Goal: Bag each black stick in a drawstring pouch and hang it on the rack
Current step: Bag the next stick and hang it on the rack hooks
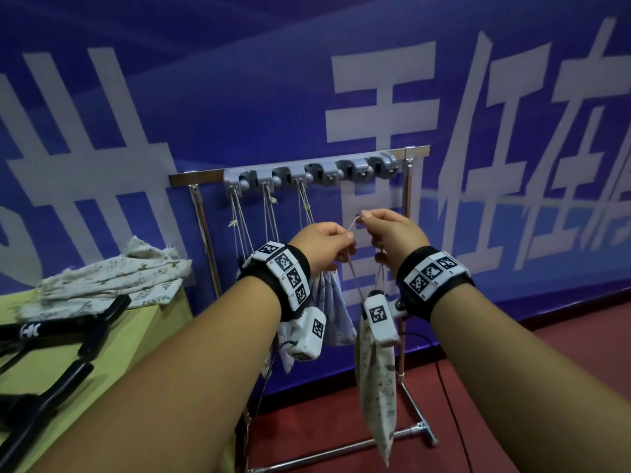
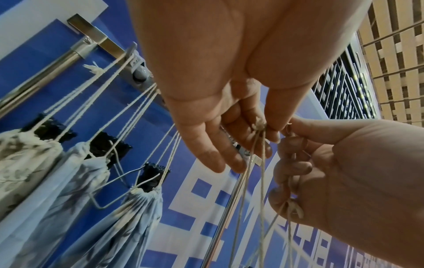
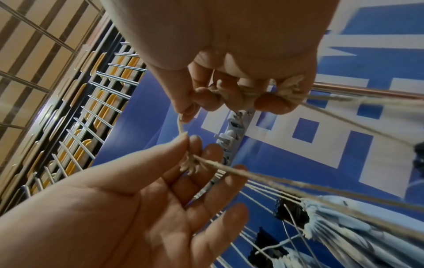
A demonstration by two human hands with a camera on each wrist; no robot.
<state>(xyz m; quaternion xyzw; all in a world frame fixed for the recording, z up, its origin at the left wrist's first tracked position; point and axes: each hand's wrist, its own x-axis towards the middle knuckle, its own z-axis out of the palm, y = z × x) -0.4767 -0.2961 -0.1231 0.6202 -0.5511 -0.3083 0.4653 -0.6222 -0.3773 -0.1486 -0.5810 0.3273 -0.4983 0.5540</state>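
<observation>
A beige floral pouch [image 1: 375, 387] hangs by its pale drawstrings [image 1: 353, 227] from both my hands, in front of the metal rack [image 1: 201, 206]. My left hand [image 1: 345, 240] pinches a knotted cord end [image 2: 259, 125] between thumb and forefinger, its other fingers loose. My right hand [image 1: 368, 220] has its fingers curled round the other cords [image 3: 241, 94], just below the grey hook strip [image 1: 307, 172]. Three pouches [image 2: 128, 217] hang from the left hooks, black stick ends [image 2: 151, 177] poking out of their gathered mouths. What the held pouch contains is hidden.
Two hooks at the right of the strip [image 1: 382, 163] carry nothing. Left of the rack, a yellow-green table [image 1: 136, 336] bears a heap of floral pouches [image 1: 112, 281] and black sticks [image 1: 51, 336]. A black cable [image 1: 447, 404] runs over the red floor.
</observation>
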